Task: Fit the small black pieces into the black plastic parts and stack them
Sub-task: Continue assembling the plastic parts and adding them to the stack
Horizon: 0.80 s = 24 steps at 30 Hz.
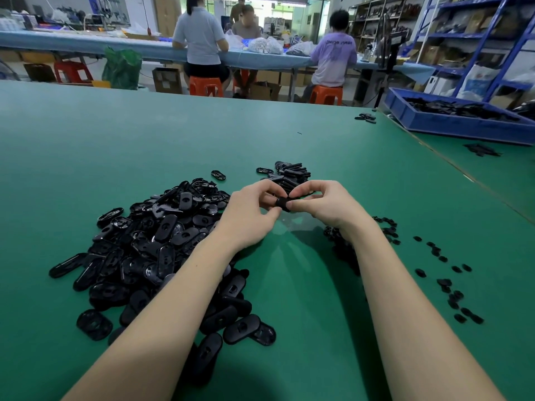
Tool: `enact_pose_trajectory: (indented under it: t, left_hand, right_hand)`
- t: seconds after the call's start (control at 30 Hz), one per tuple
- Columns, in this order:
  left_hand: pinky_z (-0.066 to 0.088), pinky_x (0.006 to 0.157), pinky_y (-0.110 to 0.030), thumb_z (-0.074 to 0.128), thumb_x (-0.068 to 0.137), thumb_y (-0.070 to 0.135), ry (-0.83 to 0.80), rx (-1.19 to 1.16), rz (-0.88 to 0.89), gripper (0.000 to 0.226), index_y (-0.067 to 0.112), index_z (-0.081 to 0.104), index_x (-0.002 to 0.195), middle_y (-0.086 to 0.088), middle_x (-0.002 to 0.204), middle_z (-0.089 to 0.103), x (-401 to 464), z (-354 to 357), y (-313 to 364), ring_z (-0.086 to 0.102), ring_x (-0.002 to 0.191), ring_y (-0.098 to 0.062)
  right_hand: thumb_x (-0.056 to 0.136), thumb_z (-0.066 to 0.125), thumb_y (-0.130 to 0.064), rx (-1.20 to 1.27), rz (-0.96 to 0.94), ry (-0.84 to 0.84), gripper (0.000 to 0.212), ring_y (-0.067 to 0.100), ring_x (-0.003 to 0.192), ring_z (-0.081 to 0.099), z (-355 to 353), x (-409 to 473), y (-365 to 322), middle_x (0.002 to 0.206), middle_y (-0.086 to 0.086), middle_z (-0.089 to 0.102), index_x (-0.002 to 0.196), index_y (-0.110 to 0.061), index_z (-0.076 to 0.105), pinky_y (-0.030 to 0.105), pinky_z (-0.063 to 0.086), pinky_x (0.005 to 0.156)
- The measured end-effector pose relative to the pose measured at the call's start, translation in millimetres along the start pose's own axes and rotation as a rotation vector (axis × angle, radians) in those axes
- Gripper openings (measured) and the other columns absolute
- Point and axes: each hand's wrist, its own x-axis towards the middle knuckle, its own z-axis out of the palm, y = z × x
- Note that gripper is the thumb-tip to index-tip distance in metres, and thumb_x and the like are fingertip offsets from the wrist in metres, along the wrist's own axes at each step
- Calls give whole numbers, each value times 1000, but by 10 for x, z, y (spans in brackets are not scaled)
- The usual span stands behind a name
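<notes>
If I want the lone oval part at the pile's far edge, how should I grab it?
Pinch the lone oval part across its narrow middle, coming straight down from above. It lies flat on the green table, apart from the big pile, so both long edges are free for your fingers.

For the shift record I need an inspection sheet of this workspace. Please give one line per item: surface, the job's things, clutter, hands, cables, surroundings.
Surface: green table mat, seam line at the right.
Job's things: big pile of oval black plastic parts at the left; finished stack behind the hands; small black pieces scattered at the right.
Clutter: a few stray parts at the far edge.
Hands: left hand and right hand together pinch one black part above the mat.
Cables: nothing seen on this table.
Surroundings: blue bin of black parts at the far right; people on orange stools at another table; blue shelving.
</notes>
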Motion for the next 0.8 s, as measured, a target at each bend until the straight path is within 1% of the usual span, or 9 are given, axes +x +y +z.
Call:
enact_pose_trajectory:
  t: [0.07, 0.17, 0.27, 0.33, 0.4, 0.43, 0.53, 0.63, 0.8]
  left_hand:
    - [39, 65, -3, 67, 88, 11, 2, -26, -7, 23, 31, 67, 100, 12, 91, 75, 6, -19, -7, 58, 61, 14]
    - [44, 72, -7, 65, 88, 10, 9, -55, -25, 25, 32, 66, 98, 12, 90, 74, 22, -31, -18, 64, 75, 9]
    - [39, 67, -2, 64, 88, 15, 35, 19, -17, 19, 32, 64, 94, 9, 89, 71, 25, 10, -27, 61, 73, 8]
    - [44, 74, -12, 62, 90, 22, 36, 126, 1, 13, 34, 62, 96, 8, 92, 69, 16, 47, -43, 58, 76, 6]
    - [47, 85, -31, 59, 93, 28, 19, 248, 24, 14, 35, 63, 104, 9, 97, 67, 5, 60, -58, 56, 97, -6]
    - [46, 87, -34, 58, 95, 29, 11, 296, 38, 15, 35, 64, 107, 11, 100, 67, -4, 57, -57, 53, 104, -11]
    - [42, 85, -33, 57, 96, 32, 19, 425, 85, 15, 32, 65, 110, 13, 104, 68, -22, 55, -41, 49, 109, -16]
    - [42, 92, -36, 56, 98, 31, 40, 518, 106, 17, 28, 64, 112, 8, 107, 68, -25, 74, -20, 49, 110, -19]
    - [41, 95, -35, 55, 99, 34, 68, 545, 100, 18, 31, 65, 114, 9, 109, 69, -16, 67, -13, 50, 113, -18]
  right_hand:
    - [80, 86, -23, 10, 0, -10, 14, 0, 62, 59, 1, 2, 8, 78, -6, 76, 89, -25, 76, 17, 40, 57]
    - [80, 87, -29, 27, -12, -30, 12, -4, 49, 51, 10, -13, 42, 67, -12, 69, 86, -24, 78, 10, 35, 47]
    - [78, 88, -32, 0, -63, -34, 16, -1, 46, 45, 21, -26, 61, 64, -8, 62, 82, -21, 76, 10, 32, 44]
    - [78, 88, -34, -100, -113, -10, 17, -1, 46, 46, 31, -21, 48, 66, -7, 67, 80, -24, 74, 11, 33, 43]
    - [79, 87, -35, -183, -163, 19, 16, -2, 47, 49, 36, -9, 30, 72, -7, 73, 79, -27, 74, 11, 36, 43]
    - [79, 87, -35, -212, -185, 27, 14, -3, 48, 50, 34, -4, 25, 74, -9, 74, 79, -29, 74, 9, 37, 44]
    - [81, 83, -31, -298, -216, 24, 10, -6, 49, 52, 35, 8, 23, 77, -12, 73, 79, -30, 74, 9, 38, 44]
    - [80, 79, -34, -386, -214, 55, 8, -7, 51, 53, 72, 17, 37, 79, -17, 73, 77, -34, 72, 21, 47, 56]
    - [76, 78, -39, -414, -228, 100, 10, -11, 59, 54, 116, 16, 75, 75, -28, 69, 74, -37, 69, 25, 41, 60]
